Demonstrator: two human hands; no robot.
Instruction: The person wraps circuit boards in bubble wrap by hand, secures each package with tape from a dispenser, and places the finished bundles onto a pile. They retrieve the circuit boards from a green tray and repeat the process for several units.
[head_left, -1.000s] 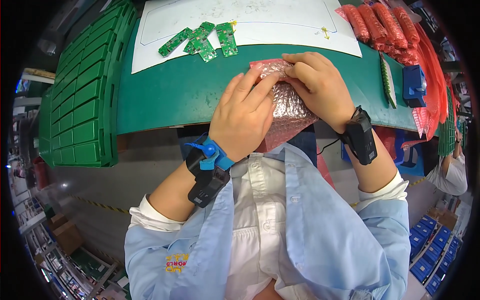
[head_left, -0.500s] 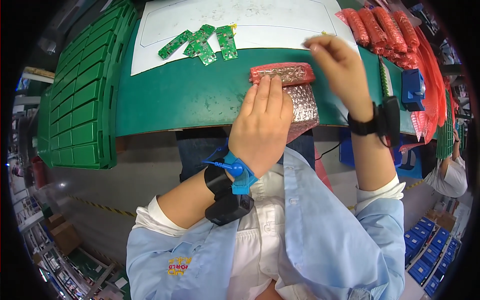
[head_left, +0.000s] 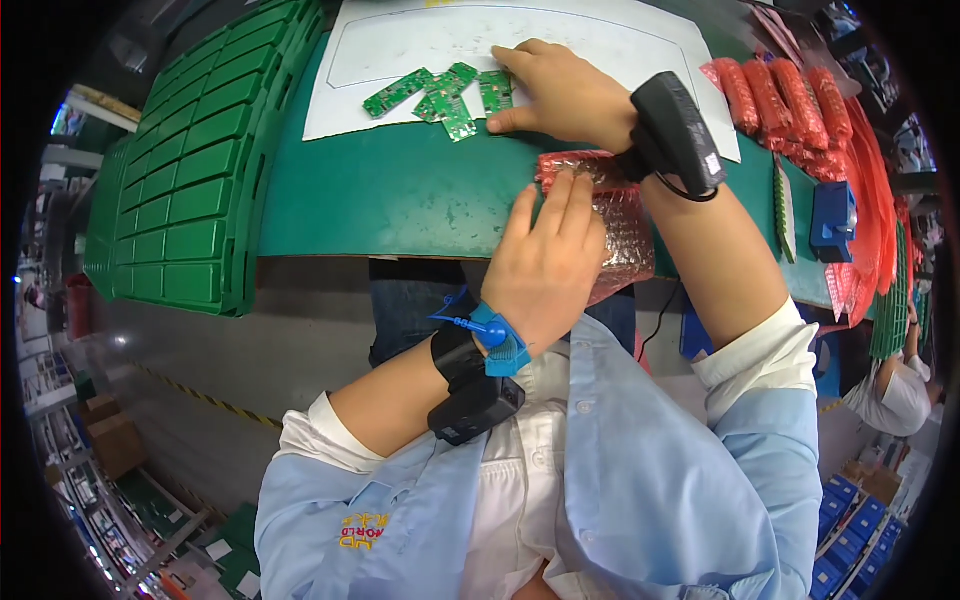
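and here's the right grip (head_left: 560,95), out over the boards, loose and spread, thumb and fingers wide apart — nothing clasped in it! the nearest green circuit board (head_left: 494,92) sits right in that gap, between thumb and forefinger; whether skin meets it, i cannot tell. just left of the right grip, the other green circuit boards (head_left: 398,92) bunch together, some overlapping, on the white sheet (head_left: 560,25), with one hanging over its near edge.

over to the left grip (head_left: 548,255), nearer the body: palm down, unclenched, fingers stretched out and resting on the red bubble-wrap roll (head_left: 608,172). that roll lies under its fingertips on the green worktop (head_left: 380,190), and the loose tail of wrap (head_left: 628,240) spreads to the right of the left grip, over the near edge. a blue strap (head_left: 502,340) circles the wrist just behind the left grip.

far to the left of both grips — a big green ribbed crate (head_left: 180,190). well to the right of the right grip, several finished-looking red rolls (head_left: 780,95) lie side by side, with a slim green-and-white piece (head_left: 783,210) and a blue block (head_left: 832,220) nearer the body.
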